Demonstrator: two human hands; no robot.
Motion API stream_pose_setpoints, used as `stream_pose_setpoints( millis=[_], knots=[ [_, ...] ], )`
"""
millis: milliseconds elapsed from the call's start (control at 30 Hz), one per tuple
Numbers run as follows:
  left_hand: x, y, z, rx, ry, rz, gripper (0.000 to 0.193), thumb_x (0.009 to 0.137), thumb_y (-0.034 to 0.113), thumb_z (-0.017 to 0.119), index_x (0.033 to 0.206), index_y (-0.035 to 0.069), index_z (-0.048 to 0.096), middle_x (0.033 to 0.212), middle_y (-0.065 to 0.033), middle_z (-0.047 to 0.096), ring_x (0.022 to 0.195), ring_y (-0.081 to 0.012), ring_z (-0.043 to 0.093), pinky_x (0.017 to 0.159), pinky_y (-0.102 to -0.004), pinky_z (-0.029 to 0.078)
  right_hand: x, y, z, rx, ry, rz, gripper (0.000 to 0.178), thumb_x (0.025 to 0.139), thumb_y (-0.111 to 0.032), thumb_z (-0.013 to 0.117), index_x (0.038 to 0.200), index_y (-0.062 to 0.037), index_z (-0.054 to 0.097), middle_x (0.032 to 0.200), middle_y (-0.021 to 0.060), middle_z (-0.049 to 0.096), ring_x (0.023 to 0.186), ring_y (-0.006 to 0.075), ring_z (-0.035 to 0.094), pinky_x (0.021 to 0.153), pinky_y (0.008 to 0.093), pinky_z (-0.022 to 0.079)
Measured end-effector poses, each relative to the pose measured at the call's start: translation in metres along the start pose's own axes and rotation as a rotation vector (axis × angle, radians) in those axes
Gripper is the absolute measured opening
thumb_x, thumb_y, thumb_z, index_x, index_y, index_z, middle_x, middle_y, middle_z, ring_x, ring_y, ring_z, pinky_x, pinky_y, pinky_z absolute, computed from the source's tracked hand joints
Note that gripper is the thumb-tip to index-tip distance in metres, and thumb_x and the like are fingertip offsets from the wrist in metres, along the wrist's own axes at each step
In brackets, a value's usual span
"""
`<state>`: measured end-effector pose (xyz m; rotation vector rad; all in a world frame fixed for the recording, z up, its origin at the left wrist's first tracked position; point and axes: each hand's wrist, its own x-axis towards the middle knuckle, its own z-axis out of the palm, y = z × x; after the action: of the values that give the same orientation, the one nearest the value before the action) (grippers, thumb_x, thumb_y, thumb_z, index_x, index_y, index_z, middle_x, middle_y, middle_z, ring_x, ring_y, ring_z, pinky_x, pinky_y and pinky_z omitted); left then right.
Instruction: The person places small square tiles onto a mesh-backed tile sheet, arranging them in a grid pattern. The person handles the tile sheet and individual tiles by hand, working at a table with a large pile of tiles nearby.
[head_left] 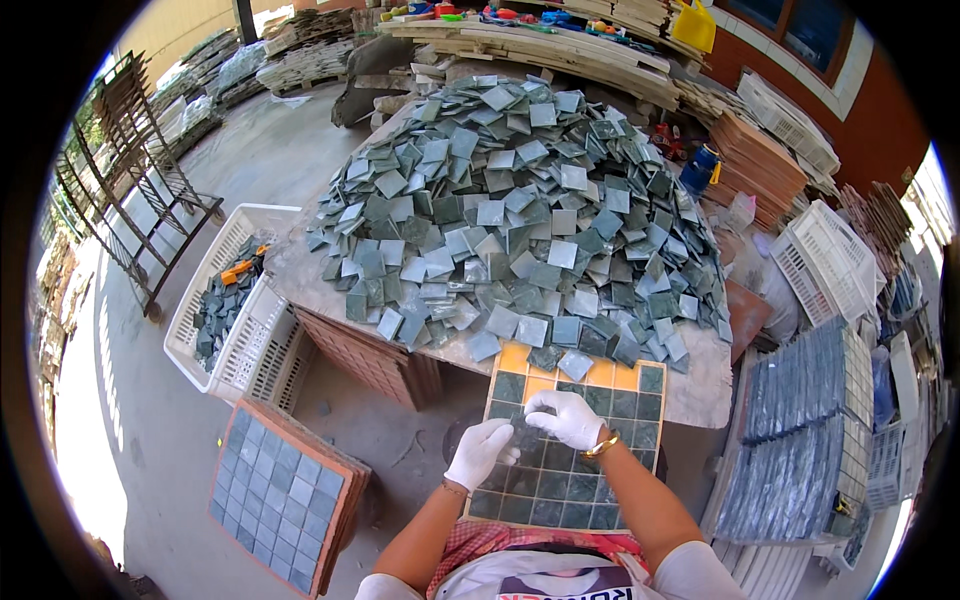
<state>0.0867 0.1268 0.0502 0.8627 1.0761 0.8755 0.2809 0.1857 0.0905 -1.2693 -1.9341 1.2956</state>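
Observation:
In front of me lies a yellow gridded tray [627, 376], mostly filled with square grey-green stone tiles [551, 485]. Bare yellow cells show along its far edge, where a few loose tiles [575, 365] overlap it. My left hand [483, 455], in a white glove, is over the left side of the tray with its fingers curled in. My right hand [566, 418], also gloved, is just right of it over the middle, thumb and fingers bent together. Anything within either hand's fingers is hidden. A large heap of loose tiles [490, 213] covers the table beyond the tray.
A white crate [255, 335] of tile pieces stands left of the table. Nearer, a tiled panel [280, 495] tops a stack of reddish boards. Bundled tile sheets [800, 430] stand at the right. A metal rack trolley [140, 190] is at far left, a blue jug [699, 170] at far right.

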Motion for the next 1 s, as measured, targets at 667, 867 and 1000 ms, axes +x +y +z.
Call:
stream_pose_setpoints(
  millis=[667, 867, 1000],
  knots=[
    [0.025, -0.007, 0.018, 1.279, 0.187, 0.725, 0.057, 0.080, 0.025, 0.067, 0.130, 0.004, 0.051, 0.137, -0.0143, 0.048, 0.130, -0.0317, 0.041, 0.109, -0.0465, 0.028, 0.018, 0.047, -0.002, -0.417, 0.059, -0.230, 0.022, 0.083, -0.017, 0.062, 0.102, -0.0061, 0.065, 0.097, 0.0136, 0.064, 0.095, 0.0308, 0.060, 0.084, 0.0392, 0.048],
    [0.034, -0.008, 0.033, 1.403, 0.144, 0.666, 0.066, 0.080, 0.037, 0.065, 0.134, 0.005, 0.047, 0.140, -0.0114, 0.046, 0.131, -0.0269, 0.040, 0.111, -0.0485, 0.024, 0.041, 0.025, -0.021, -0.652, 0.425, 0.072, 0.034, 0.078, -0.026, 0.071, 0.104, -0.0076, 0.060, 0.101, 0.0124, 0.060, 0.093, 0.0314, 0.061, 0.077, 0.0408, 0.051],
    [0.032, -0.010, 0.032, 1.400, 0.152, 0.691, 0.064, 0.080, 0.037, 0.065, 0.133, 0.005, 0.048, 0.140, -0.0104, 0.046, 0.131, -0.0269, 0.041, 0.111, -0.0475, 0.024, 0.055, 0.016, -0.011, -0.911, 0.355, 0.157, 0.045, 0.070, -0.035, 0.078, 0.098, -0.0075, 0.056, 0.094, 0.0121, 0.057, 0.090, 0.0292, 0.062, 0.073, 0.0406, 0.054]
  ],
)
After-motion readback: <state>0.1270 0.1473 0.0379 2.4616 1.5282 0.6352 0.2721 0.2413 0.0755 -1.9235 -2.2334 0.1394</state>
